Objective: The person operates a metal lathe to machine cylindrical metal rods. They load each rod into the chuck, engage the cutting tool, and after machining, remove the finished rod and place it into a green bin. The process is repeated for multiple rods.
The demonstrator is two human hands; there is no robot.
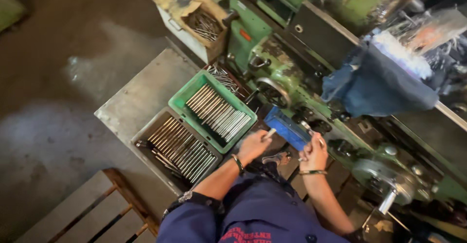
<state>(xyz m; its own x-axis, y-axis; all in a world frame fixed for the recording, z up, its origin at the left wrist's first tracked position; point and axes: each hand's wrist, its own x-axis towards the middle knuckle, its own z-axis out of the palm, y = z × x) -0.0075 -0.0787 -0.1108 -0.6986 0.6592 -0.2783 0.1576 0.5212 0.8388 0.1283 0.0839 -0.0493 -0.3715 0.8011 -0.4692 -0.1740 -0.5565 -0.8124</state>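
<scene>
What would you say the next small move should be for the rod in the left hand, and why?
Probably carry the metal rod to the green tray beside it. The left hand already pinches the rod just right of that tray, where similar rods lie in a neat row, while the right hand holds another small piece by the blue box.

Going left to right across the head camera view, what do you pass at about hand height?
Grey metal tray of steel rods → green plastic crate of steel rods → left hand holding a short rod → blue rectangular tray → right hand → silver machine handle.
</scene>
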